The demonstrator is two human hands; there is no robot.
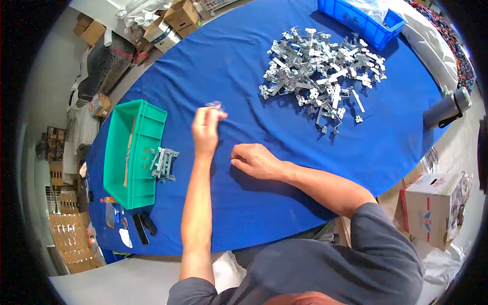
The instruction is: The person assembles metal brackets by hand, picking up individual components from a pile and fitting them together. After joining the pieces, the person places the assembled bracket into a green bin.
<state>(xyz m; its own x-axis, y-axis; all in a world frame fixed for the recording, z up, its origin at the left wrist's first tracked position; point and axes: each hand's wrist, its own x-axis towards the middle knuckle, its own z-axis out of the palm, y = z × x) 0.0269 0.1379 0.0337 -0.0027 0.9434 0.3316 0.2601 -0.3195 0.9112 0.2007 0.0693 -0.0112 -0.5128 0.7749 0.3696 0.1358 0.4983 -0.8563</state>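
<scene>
My left hand [206, 131] is raised above the blue cloth, its thumb and fingers pinched on a small silvery metal bracket [215, 105] that is smeared by motion. My right hand [257, 161] is lower and to the right, close to the cloth, with its fingers curled inward. What it holds, if anything, is hidden. Beyond both hands lies a large loose pile of metal brackets [325, 71], with flat arms and eared ends. To the left, a small stack of the same brackets [163, 164] lies beside the green bin.
The green bin [158, 132] stands at the left with a cardboard strip inside. A blue crate [351, 19] holding clear plastic sits at the far right. A grey bottle [447, 108] is at the right edge. A black phone-like object [141, 229] lies near left.
</scene>
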